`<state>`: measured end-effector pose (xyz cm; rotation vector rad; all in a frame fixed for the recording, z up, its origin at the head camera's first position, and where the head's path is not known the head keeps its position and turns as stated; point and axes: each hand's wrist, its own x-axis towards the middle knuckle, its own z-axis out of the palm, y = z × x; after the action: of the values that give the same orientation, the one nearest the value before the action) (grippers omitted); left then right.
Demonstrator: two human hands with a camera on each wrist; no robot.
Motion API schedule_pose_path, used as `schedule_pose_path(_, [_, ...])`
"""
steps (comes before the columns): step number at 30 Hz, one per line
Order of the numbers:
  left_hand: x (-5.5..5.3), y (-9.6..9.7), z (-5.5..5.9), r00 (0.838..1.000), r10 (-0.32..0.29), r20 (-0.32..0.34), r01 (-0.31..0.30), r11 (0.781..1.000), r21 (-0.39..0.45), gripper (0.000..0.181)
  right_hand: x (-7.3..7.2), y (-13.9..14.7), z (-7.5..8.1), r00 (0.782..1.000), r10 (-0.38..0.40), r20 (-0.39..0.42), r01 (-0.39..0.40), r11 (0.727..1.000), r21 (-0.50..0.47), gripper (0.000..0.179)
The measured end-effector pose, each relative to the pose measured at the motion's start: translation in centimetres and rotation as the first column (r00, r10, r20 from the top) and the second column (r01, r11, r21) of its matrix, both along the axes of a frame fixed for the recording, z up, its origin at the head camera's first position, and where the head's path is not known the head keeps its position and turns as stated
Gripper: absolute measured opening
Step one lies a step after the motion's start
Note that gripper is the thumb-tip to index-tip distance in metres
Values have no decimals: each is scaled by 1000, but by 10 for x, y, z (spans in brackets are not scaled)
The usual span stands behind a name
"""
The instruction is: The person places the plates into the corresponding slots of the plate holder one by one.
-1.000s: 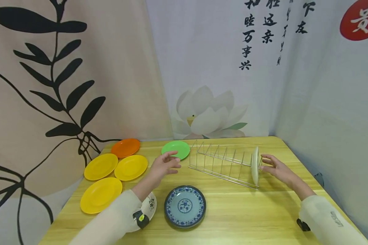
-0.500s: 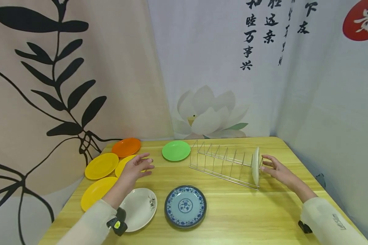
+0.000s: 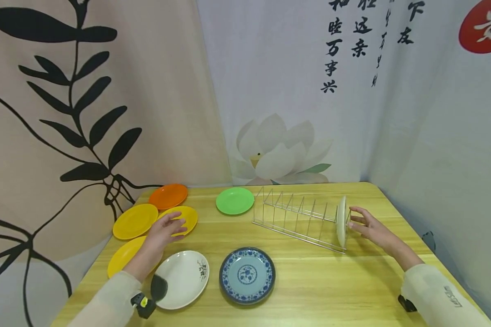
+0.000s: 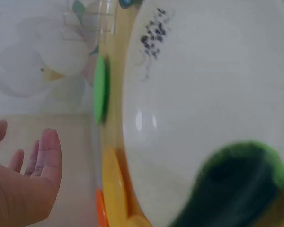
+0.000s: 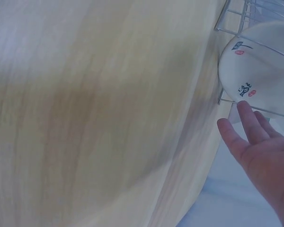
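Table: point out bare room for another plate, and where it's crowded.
The broadest bare patch of table lies right of the blue plate, bordered by the wire rack behind and the right sleeve. A smaller one lies between that plate and the green plate. Crowded: the left side, with three yellow plates, an orange plate and a white plate.

A wire rack (image 3: 298, 212) holds a white plate (image 3: 341, 222) upright at its right end.

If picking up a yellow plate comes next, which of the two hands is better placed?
Probably the left hand: it holds nothing and is close to the yellow plates. The right hand is across the table, beside the white plate standing in the wire rack.
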<state>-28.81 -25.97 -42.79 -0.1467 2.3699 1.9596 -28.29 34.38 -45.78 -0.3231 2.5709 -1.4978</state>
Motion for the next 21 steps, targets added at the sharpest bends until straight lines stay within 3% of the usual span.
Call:
schedule_pose_path(6, [6,-17,-10,998,31,59,-30,999,-16,63,0,-1,1,1000,-12,17,12,1000,-9,72])
schedule_pose_path(21, [20,-51,-21,996,72,46,-70,996,-46,69,2,-5,0,996,-15,88,27,990,-139,75])
